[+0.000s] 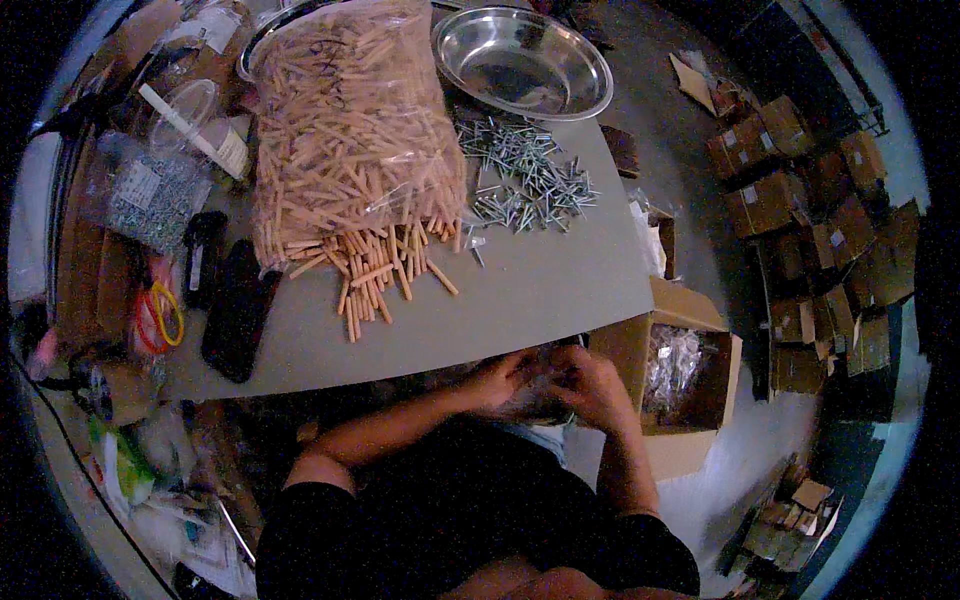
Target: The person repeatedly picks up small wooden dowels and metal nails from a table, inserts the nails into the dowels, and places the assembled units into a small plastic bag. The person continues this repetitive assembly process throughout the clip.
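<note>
My left hand and my right hand meet just below the near edge of the grey table, fingers curled around a small clear plastic bag held between them. What the bag contains is hidden by my fingers. On the table beyond them lie spilled wooden dowels from a big clear bag of dowels. A heap of silver screws lies to the right of that bag.
A shiny metal bowl sits at the far edge. An open cardboard box with filled clear bags stands right of my hands. Two dark phones, rubber bands and a bag of screws lie left. Stacked cartons cover the floor.
</note>
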Demonstrator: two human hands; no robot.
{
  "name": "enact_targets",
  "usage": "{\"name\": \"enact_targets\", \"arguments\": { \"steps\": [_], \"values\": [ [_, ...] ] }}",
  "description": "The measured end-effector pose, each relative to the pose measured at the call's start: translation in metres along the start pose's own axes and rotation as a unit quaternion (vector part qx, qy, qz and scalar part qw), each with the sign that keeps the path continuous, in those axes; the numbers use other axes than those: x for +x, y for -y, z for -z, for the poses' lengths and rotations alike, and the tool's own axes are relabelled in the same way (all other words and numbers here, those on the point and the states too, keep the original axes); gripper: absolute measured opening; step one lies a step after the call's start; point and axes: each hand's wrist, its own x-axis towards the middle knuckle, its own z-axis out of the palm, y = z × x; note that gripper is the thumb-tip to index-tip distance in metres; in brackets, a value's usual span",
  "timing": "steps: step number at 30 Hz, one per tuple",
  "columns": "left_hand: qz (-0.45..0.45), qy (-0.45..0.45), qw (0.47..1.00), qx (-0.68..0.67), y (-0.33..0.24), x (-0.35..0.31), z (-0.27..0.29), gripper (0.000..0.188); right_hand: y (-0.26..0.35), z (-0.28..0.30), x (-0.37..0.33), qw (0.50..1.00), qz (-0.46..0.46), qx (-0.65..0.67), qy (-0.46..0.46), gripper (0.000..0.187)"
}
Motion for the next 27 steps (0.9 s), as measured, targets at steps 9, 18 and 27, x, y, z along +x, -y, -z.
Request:
{"name": "enact_targets", "arguments": {
  "steps": [9,18,27],
  "values": [
    [0.130,0.019,0.970,-0.202,-0.040,-0.022,0.021,0.038,0.003,-0.017,0.006,0.993,-0.069,0.084,-0.047,0.015],
    [0.024,0.028,0.986,0.161,-0.070,-0.025,0.043,0.047,-0.013,-0.014,0.000,0.980,-0.117,0.118,-0.106,0.014],
    [0.173,-0.041,0.970,-0.167,-0.114,-0.040,0.037,0.021,0.030,0.001,0.006,0.998,-0.013,0.050,-0.034,0.019]
  ]
}}
